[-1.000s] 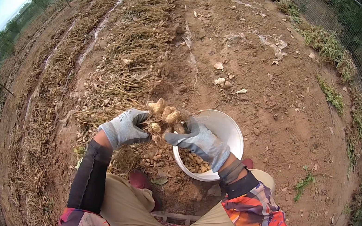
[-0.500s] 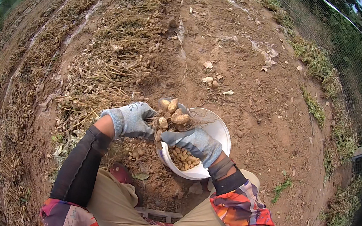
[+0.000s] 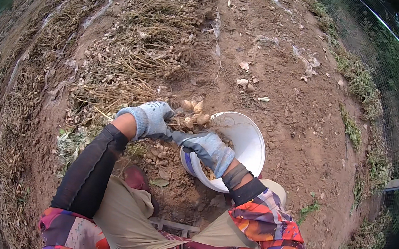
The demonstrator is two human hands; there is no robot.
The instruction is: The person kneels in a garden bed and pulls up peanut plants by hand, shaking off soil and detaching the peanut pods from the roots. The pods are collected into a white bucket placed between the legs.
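Since the earlier frames, both gloved hands have been carried lower and closer over the white bowl (image 3: 246, 142), and the clump of peanut pods (image 3: 194, 115) is now held at its near-left rim. The left hand (image 3: 148, 118) is clenched round the stalks of the peanut plant (image 3: 179, 124); the right hand (image 3: 207, 149) is closed on the same stalks just beside it. The pods hang just beyond both grips, away from the body, with the stalks' long axis running roughly left to right between the hands. The bowl's opening lies immediately right of the pods, and the right hand is judged the nearer to it. Uprooted plants (image 3: 136, 63) are heaped beyond the left hand.
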